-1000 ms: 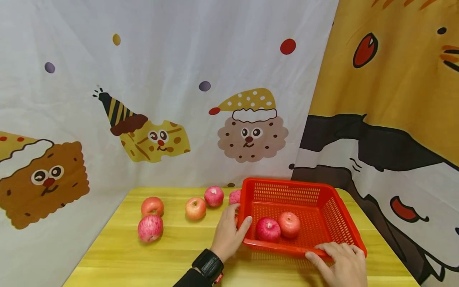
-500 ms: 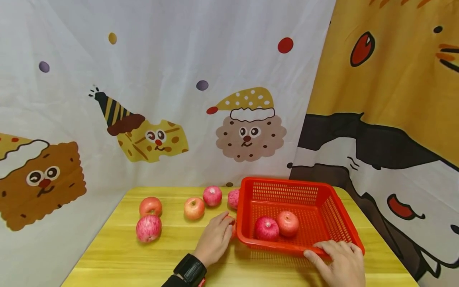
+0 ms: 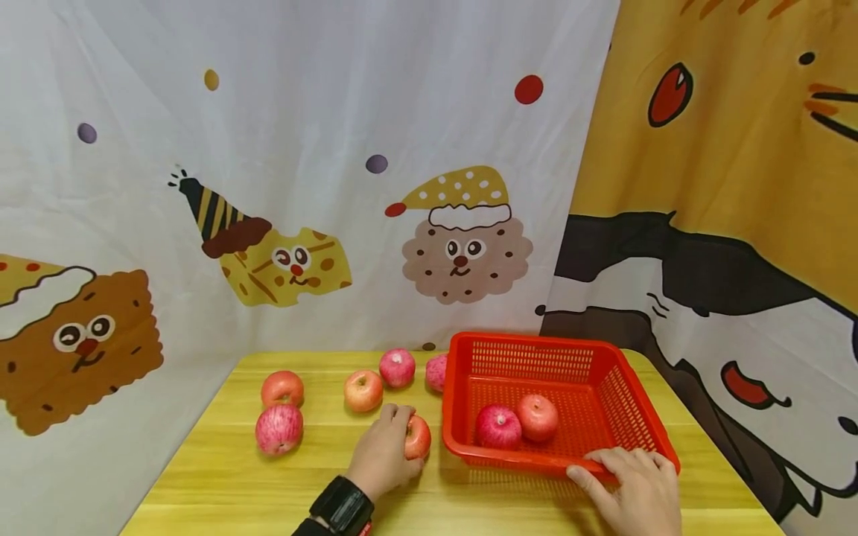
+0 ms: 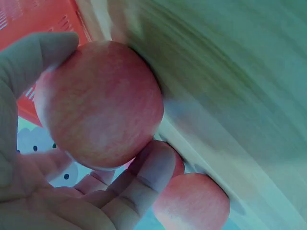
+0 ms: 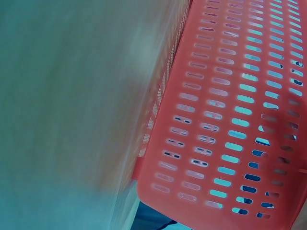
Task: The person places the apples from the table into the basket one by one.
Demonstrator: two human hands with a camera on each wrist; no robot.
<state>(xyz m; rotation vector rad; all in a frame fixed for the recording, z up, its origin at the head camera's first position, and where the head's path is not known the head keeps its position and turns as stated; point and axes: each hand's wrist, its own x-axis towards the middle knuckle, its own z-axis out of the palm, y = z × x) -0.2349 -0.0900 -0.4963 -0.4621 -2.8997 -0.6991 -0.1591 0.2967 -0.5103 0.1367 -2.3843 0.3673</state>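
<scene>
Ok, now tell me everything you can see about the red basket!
The red basket is rectangular, open on top, and looks like plastic. Its walls have rows of slots, with a solid rim around the top. It stands upright on the yellow table, two apples inside it toward the near left corner. The person's right grip holds the near rim, toward its right end.

Apple (image 3: 418, 438) held; red basket (image 3: 585, 408) beside
</scene>
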